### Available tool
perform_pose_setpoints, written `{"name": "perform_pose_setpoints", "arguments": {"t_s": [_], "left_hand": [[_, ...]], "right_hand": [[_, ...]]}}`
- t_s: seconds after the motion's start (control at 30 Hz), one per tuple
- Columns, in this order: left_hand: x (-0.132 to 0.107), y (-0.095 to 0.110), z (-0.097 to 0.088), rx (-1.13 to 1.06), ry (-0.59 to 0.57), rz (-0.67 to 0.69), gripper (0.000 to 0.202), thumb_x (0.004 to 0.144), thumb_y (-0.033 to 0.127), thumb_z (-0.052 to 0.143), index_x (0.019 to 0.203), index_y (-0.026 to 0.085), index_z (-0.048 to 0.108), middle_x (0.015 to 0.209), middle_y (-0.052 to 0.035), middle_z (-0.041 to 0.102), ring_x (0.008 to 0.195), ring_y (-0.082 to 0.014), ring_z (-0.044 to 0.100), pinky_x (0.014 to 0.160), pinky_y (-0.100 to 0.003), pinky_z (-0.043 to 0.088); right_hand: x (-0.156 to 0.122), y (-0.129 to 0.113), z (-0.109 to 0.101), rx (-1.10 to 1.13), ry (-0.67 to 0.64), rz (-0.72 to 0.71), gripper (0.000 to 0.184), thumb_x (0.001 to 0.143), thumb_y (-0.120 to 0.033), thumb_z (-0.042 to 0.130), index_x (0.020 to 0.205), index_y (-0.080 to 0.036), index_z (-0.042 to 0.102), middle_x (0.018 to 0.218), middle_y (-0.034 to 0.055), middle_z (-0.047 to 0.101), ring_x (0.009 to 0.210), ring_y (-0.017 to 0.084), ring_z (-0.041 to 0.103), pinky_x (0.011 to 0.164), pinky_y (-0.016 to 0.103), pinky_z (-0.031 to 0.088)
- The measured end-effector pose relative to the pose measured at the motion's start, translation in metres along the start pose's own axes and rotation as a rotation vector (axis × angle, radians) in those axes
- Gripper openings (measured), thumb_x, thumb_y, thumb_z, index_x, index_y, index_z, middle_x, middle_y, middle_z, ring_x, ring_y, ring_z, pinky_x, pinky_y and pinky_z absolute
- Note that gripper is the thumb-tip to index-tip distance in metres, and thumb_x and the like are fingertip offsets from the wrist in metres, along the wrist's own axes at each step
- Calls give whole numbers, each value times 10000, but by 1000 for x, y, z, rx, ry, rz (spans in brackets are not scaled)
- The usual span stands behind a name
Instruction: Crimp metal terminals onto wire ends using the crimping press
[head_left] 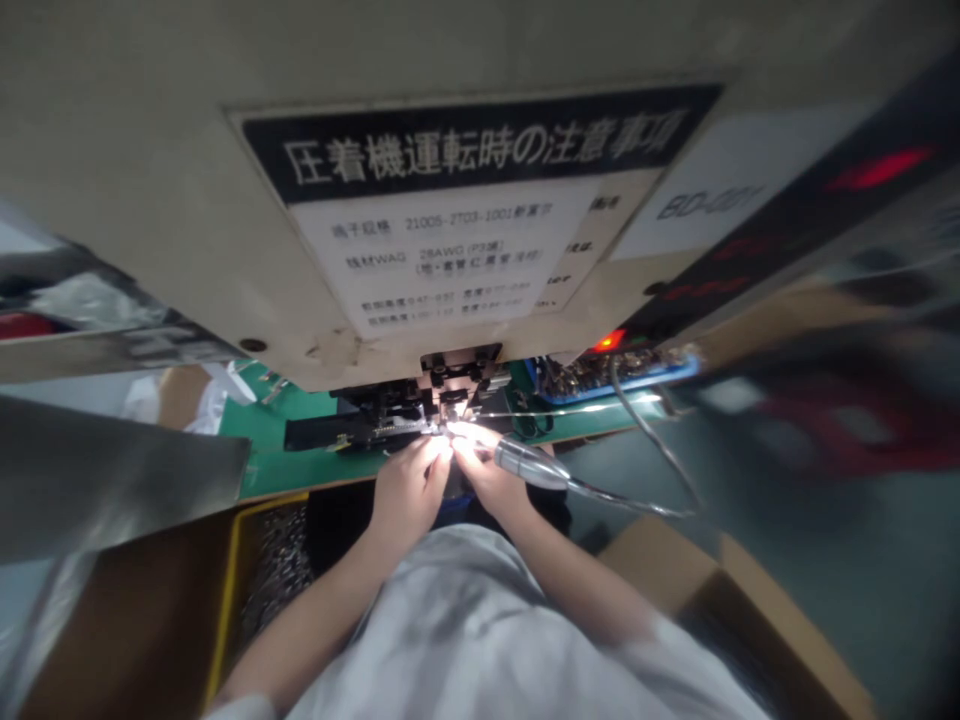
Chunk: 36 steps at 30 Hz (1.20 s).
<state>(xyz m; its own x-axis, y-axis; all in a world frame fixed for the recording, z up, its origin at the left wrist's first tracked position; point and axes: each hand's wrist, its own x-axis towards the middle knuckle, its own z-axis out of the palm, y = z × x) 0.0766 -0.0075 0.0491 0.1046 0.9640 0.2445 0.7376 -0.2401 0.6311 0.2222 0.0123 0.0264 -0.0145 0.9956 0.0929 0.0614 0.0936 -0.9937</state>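
Under the bright spot of a gooseneck lamp (529,463), my two hands meet at the working head (454,390) of a crimping machine (150,130). The fingers of my left hand (409,485) are pinched together at the front of the tooling. Right beside it, my right hand (491,478) is also closed, its fingertips close to the left ones and partly behind the lamp. Glare washes out the fingertips, so whatever small thing they hold cannot be made out. A dark metal part (311,433) of the machine sticks out to the left.
The green bench top (281,470) carries a blue tray (622,385) of small metal parts at right. Below left is a yellow-rimmed bin (225,600); at lower right, an open cardboard box (795,630). A grey metal panel (112,480) juts in from the left.
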Motion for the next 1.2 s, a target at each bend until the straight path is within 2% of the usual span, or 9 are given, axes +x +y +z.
{"name": "perform_pose_setpoints", "arguments": {"t_s": [0.13,0.27,0.37,0.47,0.57,0.73,0.87,1.2], "left_hand": [[0,0,-2,5,-50,6,244,952,242,445,1033,214,674,1027,-59,727,915,-197,687,796,-288,535],[3,1,-6,11,-122,38,228,924,187,452,969,216,674,971,-48,729,859,-190,683,740,-273,520],[8,4,-10,39,-197,24,207,921,195,462,915,205,669,913,-46,727,814,-195,679,690,-270,501],[12,9,-13,78,-257,-10,207,919,189,462,905,206,668,904,-37,725,799,-191,676,666,-262,485],[14,12,-13,124,-268,-41,230,917,178,450,919,204,679,930,-40,729,815,-192,678,688,-264,491],[15,12,-10,137,-256,-57,267,914,183,457,1048,221,684,1040,-49,734,911,-208,690,779,-289,517],[14,12,-11,165,-240,-36,259,927,197,436,997,212,685,1005,-47,737,894,-212,693,763,-288,518],[11,14,-13,168,-212,6,242,919,173,435,987,206,665,995,-44,731,893,-205,684,767,-288,509]], "right_hand": [[-1,0,0,-48,67,-20,136,791,-280,716,895,-208,664,823,11,696,752,172,664,750,315,565],[2,-7,-2,-134,-39,-19,97,793,-285,706,806,-202,657,628,-32,573,598,134,571,620,267,509],[4,-12,-3,-190,-66,-40,82,818,-277,663,786,-202,665,584,-43,521,560,124,530,600,262,487],[5,-11,-2,-153,-28,-27,91,806,-284,671,791,-202,636,594,-48,524,563,123,528,593,257,487],[4,-7,-1,-106,6,0,121,798,-304,686,787,-200,624,646,-35,585,594,127,569,613,259,513],[3,-5,-3,-122,-19,5,153,813,-295,671,927,-201,711,833,25,720,742,179,678,747,319,576],[1,-8,-4,-136,12,-8,215,814,-305,685,996,-202,733,971,47,751,896,208,708,877,345,572],[0,-10,-3,-143,16,-57,207,812,-300,692,989,-200,728,967,43,754,914,210,715,872,334,586]]}}
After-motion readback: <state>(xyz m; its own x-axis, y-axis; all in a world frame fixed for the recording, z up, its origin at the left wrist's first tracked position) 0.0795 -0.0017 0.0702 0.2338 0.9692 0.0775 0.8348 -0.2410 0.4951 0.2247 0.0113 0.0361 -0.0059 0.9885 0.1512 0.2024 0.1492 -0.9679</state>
